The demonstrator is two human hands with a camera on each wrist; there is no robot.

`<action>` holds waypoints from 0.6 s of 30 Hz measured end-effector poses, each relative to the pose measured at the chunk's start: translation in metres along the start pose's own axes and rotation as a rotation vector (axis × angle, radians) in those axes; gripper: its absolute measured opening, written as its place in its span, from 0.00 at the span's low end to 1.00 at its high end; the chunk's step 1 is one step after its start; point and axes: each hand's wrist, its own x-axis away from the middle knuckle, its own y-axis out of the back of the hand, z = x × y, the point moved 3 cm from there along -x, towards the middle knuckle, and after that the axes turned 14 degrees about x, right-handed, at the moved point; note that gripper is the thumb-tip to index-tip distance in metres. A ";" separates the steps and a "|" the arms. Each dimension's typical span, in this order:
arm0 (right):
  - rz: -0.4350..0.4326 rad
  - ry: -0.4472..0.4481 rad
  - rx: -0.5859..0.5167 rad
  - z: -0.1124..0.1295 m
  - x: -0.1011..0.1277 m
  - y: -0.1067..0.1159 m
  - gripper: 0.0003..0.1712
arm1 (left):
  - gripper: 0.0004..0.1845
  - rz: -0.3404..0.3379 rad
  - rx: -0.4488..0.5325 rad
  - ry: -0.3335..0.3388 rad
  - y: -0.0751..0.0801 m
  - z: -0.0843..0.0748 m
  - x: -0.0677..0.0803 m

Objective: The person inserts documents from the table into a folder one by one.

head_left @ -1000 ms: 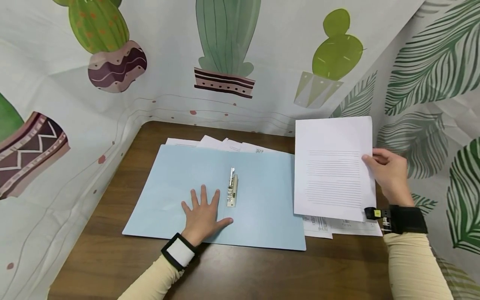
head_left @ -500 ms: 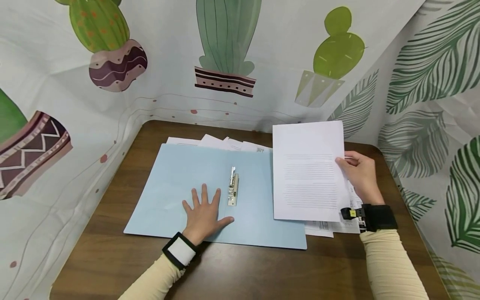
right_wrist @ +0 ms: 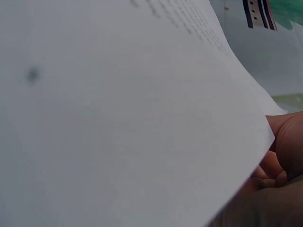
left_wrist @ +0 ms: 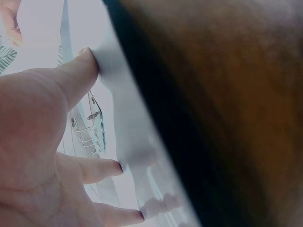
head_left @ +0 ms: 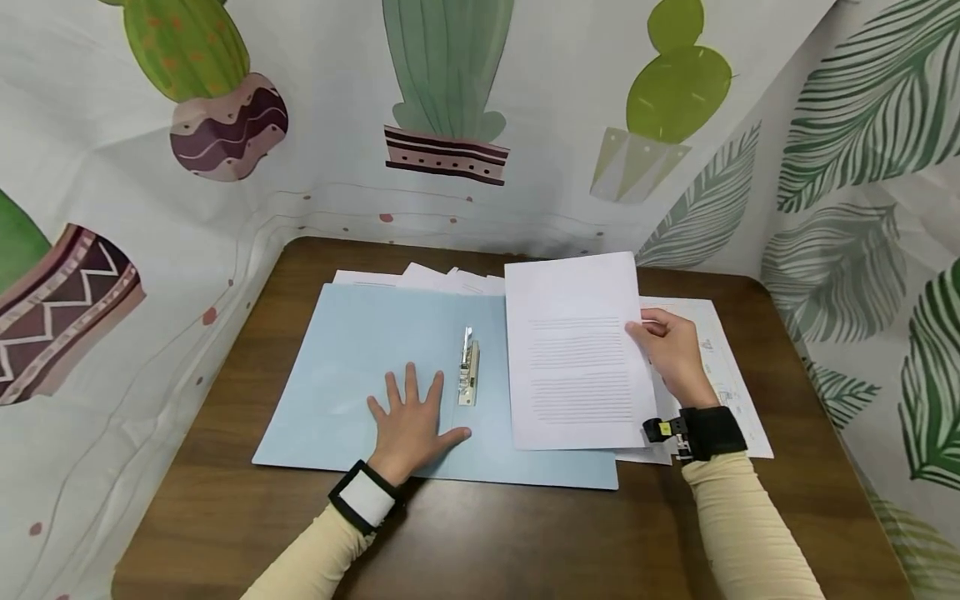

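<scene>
Left hand (head_left: 408,433) palm down, fingers straight and spread on the blue folder (head_left: 330,342), just beside its metal clip (head_left: 468,371); I judge this steadies the folder. Right hand (head_left: 675,354) pinches the printed paper (head_left: 577,358) by its right edge, probably to leave its text uncovered; I see it over the folder's right half, reaching past the edge, contact beneath unclear. Loose papers (head_left: 738,375) lie to the right. My left wrist view adds the clip's wires side-on; only the right wrist view shows a dark spot (right_wrist: 33,74), hole or mark I can't tell
</scene>
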 end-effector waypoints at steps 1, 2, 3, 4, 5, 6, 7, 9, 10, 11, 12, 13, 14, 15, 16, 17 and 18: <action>0.009 0.000 -0.011 0.000 0.001 -0.004 0.22 | 0.55 -0.002 0.001 0.000 0.000 -0.001 0.000; 0.018 0.001 -0.014 0.000 0.002 -0.007 0.21 | 0.55 -0.003 0.001 0.001 -0.001 -0.001 -0.001; 0.025 0.001 -0.016 -0.001 0.003 -0.009 0.21 | 0.55 -0.006 0.005 -0.001 -0.001 -0.003 -0.001; 0.035 0.007 -0.023 0.000 0.004 -0.013 0.22 | 0.55 -0.012 0.005 -0.003 -0.001 -0.003 -0.001; 0.043 0.008 -0.025 0.000 0.005 -0.016 0.22 | 0.55 -0.011 0.005 -0.003 0.000 -0.003 -0.001; 0.050 0.010 -0.028 0.000 0.006 -0.019 0.22 | 0.55 -0.009 0.005 -0.003 0.000 -0.004 -0.002; 0.053 0.009 -0.027 -0.001 0.007 -0.020 0.21 | 0.55 -0.007 0.010 -0.003 -0.001 -0.005 -0.002; 0.057 0.010 -0.023 -0.003 0.009 -0.022 0.21 | 0.55 -0.005 0.011 -0.006 -0.003 -0.007 -0.004; 0.067 0.013 -0.023 -0.003 0.009 -0.023 0.22 | 0.56 -0.004 0.009 -0.004 -0.004 -0.007 -0.004; 0.075 0.010 -0.023 -0.004 0.010 -0.025 0.22 | 0.56 -0.003 0.004 -0.001 -0.005 -0.007 -0.005; 0.086 0.013 -0.028 -0.004 0.011 -0.028 0.22 | 0.56 -0.008 -0.003 -0.001 -0.005 -0.008 -0.005; 0.097 0.011 -0.030 -0.005 0.011 -0.030 0.22 | 0.56 -0.012 -0.011 0.000 -0.004 -0.008 -0.005; 0.109 0.013 -0.034 -0.006 0.012 -0.034 0.22 | 0.56 -0.017 -0.018 -0.001 -0.004 -0.008 -0.005; 0.121 0.012 -0.038 -0.006 0.012 -0.037 0.22 | 0.56 -0.022 -0.026 -0.002 -0.003 -0.007 -0.005; 0.129 0.010 -0.041 -0.007 0.013 -0.040 0.22 | 0.56 -0.024 -0.032 -0.002 -0.003 -0.007 -0.004; 0.135 0.004 -0.046 -0.007 0.014 -0.044 0.21 | 0.56 -0.021 -0.037 0.002 -0.002 -0.006 -0.004; 0.140 -0.001 -0.050 -0.007 0.015 -0.047 0.21 | 0.56 -0.018 -0.039 0.006 -0.001 -0.005 -0.003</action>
